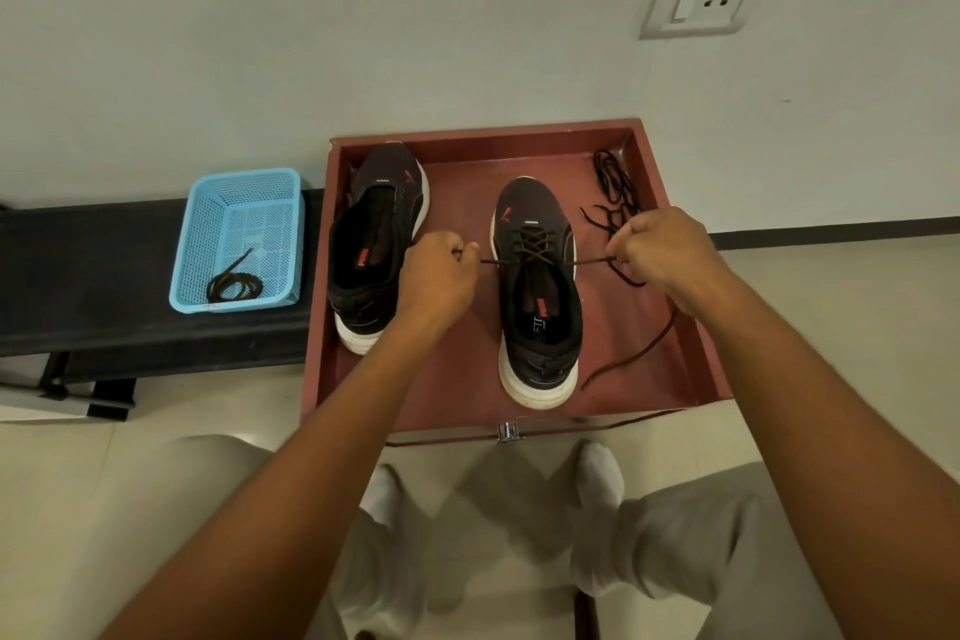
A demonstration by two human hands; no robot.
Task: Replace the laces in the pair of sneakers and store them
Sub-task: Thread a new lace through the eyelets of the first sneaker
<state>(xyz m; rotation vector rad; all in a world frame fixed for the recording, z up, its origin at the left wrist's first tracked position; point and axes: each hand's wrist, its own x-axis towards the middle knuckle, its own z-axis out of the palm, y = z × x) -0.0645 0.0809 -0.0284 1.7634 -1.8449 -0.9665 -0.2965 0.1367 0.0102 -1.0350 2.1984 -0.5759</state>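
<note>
Each hand pinched one end of the lace: the left hand pulled left, the right hand right, likely to snug the crossings. The laced sneaker stood mid-drawer, its unlaced mate at left, a spare lace far right.

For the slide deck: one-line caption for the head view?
Both hands, left hand and right hand, pull the lace ends taut on the right sneaker in the drawer.
</note>
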